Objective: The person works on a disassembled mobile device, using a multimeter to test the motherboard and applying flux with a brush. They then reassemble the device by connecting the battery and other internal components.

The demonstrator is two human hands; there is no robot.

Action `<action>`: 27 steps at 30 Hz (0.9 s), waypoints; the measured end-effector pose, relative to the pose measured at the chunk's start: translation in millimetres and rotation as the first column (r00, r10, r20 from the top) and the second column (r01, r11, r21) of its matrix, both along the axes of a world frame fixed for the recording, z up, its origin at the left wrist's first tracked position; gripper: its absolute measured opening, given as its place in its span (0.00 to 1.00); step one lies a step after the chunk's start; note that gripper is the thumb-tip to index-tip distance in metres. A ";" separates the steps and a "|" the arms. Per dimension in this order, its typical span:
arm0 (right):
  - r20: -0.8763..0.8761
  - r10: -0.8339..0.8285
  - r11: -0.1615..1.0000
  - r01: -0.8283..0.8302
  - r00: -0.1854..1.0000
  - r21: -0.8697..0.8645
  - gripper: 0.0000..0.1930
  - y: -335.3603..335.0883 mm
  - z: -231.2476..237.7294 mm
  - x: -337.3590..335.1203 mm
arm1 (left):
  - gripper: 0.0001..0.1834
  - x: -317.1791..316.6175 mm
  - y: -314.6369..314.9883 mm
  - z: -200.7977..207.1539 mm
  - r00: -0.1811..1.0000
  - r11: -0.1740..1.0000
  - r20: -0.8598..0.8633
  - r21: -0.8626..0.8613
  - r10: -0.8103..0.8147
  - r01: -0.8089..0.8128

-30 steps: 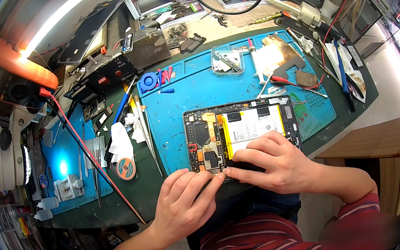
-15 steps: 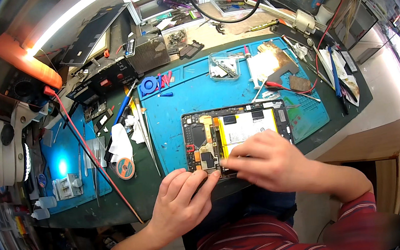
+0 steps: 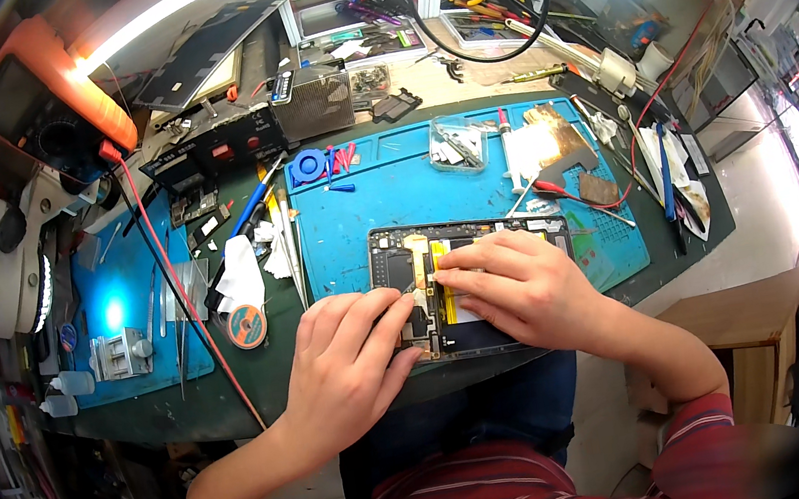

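An opened tablet (image 3: 395, 268) lies on the blue mat at the near edge of the bench, its circuit board and gold-coloured flex cable (image 3: 418, 259) exposed. Beside the board sits a white battery with a yellow edge (image 3: 449, 314), partly covered by my right hand. My left hand (image 3: 349, 362) grips the tablet's near left side, thumb low at the edge and fingertips over the board. With fingers stretched out and thumb apart, my right hand (image 3: 536, 287) rests on the tablet, its fingertips touching the strip between board and battery. Anything beneath those fingertips is hidden.
A solder-wick spool (image 3: 247, 326) and white tissue (image 3: 239, 271) lie left of the mat. A clear parts box (image 3: 457, 145), a red probe clip (image 3: 548, 187) and a metal plate (image 3: 546, 134) lie beyond the tablet. An orange multimeter (image 3: 47, 104) stands far left.
My right hand has shifted away from me, from the tablet's lower part to the strip beside the battery. My left fingertips have moved up over the board. The whole view has shifted slightly.
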State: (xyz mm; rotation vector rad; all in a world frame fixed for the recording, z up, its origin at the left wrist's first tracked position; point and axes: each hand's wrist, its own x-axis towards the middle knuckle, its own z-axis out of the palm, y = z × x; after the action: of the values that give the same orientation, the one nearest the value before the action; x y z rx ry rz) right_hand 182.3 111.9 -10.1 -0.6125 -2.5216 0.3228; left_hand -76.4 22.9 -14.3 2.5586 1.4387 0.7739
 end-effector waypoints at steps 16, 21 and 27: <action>0.130 -0.020 0.979 -0.007 0.991 0.203 0.21 -4.3 -6.1 1.9 | 0.40 1.4 11.2 -1.5 0.985 0.997 -0.152 -0.025 -0.082 0.079; 0.144 -0.019 0.980 -0.010 0.989 0.200 0.22 -5.6 -5.4 1.4 | 0.42 1.9 10.7 -2.8 0.985 0.996 -0.152 -0.026 -0.086 0.083; 0.169 -0.022 0.978 -0.014 0.985 0.207 0.22 -5.7 -4.5 1.2 | 0.40 3.1 11.5 -2.4 0.978 0.997 -0.190 0.000 -0.081 0.083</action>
State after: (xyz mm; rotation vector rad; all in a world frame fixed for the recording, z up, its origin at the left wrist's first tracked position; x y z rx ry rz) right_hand 183.5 106.2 -14.7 -0.5833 -2.6716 0.0029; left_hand -73.3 34.4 -16.7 2.7427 1.3693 0.5379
